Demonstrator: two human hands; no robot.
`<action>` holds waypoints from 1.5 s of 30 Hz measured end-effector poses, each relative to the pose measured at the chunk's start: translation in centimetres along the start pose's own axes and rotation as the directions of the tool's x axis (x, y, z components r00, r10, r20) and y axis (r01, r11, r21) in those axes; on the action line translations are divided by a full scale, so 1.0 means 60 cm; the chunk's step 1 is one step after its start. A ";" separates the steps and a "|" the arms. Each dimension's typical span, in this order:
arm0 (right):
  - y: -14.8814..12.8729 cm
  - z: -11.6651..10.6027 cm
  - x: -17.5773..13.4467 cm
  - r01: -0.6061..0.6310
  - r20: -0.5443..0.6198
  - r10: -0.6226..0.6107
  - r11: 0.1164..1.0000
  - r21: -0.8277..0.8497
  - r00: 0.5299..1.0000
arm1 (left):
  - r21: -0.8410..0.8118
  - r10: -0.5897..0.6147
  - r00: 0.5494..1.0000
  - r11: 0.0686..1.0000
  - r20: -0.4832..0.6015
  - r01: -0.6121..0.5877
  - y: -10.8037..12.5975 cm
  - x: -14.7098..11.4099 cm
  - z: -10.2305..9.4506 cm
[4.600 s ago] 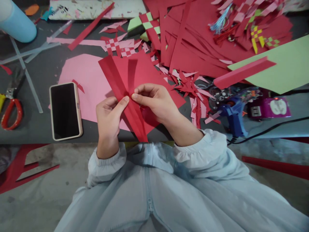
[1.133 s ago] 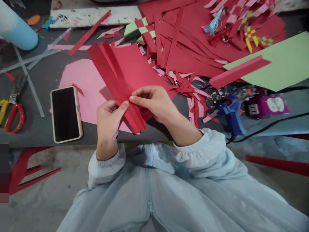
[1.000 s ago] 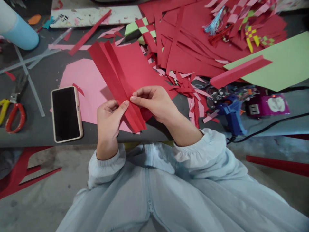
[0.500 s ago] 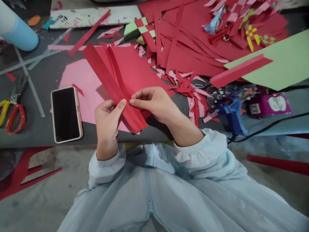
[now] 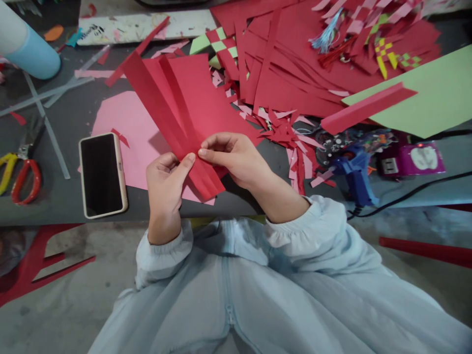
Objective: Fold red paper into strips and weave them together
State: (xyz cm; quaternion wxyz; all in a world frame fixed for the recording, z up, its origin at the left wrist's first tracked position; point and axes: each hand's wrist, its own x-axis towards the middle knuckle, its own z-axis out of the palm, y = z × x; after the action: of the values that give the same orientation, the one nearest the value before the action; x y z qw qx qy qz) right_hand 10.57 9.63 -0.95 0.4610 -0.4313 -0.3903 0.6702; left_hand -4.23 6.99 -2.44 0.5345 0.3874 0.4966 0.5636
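A sheet of red paper (image 5: 208,101), creased into long folds at its left side, is raised off the table between both hands. My left hand (image 5: 165,184) pinches the folded part with the thumb on top and the fingers beneath. Close beside that thumb, my right hand (image 5: 238,160) pinches the same paper between thumb and forefinger. The folded strip slants from upper left to lower right, past both thumbs. Under it lies a pink paper sheet (image 5: 127,115), partly covered. The fingers behind the paper are hidden.
Left are a phone (image 5: 102,174), red-and-yellow-handled scissors (image 5: 27,167) and clear glue sticks (image 5: 47,130). Right lie a blue glue gun (image 5: 356,177), a purple power socket (image 5: 413,160) and green paper (image 5: 431,93). Red sheets and strips (image 5: 291,73) and paper scraps (image 5: 280,128) pile up behind.
The upper end of the folded red paper has shifted slightly up and left, and its folds have spread a little. Both hands keep their pinch in nearly the same place.
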 end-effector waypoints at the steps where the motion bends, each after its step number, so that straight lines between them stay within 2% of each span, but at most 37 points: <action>1: 0.000 0.001 0.000 -0.014 -0.006 0.014 1.000 0.014 1.000 | 0.000 0.001 1.000 1.000 -0.003 -0.001 0.001 0.000 0.000; 5: 0.000 0.002 -0.001 -0.057 -0.018 0.058 0.997 0.059 0.998 | -0.005 0.006 1.000 1.000 -0.009 -0.006 0.003 0.000 0.002; 12: -0.001 -0.001 0.001 0.012 -0.059 -0.012 1.000 0.006 0.998 | 0.035 -0.007 0.999 0.999 0.033 0.005 0.006 0.000 0.003; 19: -0.006 -0.009 -0.001 -0.020 0.001 0.020 0.997 -0.075 1.000 | 0.069 -0.003 1.000 0.998 0.013 0.002 0.006 -0.001 0.002; 29: 0.004 -0.005 0.002 -0.017 -0.032 0.017 1.000 0.011 0.999 | 0.034 0.017 1.000 0.999 0.022 -0.018 0.002 0.002 0.000; 34: 0.000 -0.012 0.000 -0.034 0.024 0.037 0.996 -0.082 0.999 | 0.035 -0.006 1.000 0.999 -0.008 0.006 0.007 0.000 0.003; 45: -0.003 -0.005 0.000 -0.013 0.010 0.014 0.997 -0.076 1.000 | 0.048 0.000 1.000 0.999 0.006 0.000 0.006 0.002 0.001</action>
State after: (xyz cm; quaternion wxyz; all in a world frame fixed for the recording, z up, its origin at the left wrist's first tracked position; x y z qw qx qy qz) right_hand 10.93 9.73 -0.88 0.4377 -0.4475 -0.4150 0.6602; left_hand -4.26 7.14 -2.10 0.5265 0.4019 0.5084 0.5503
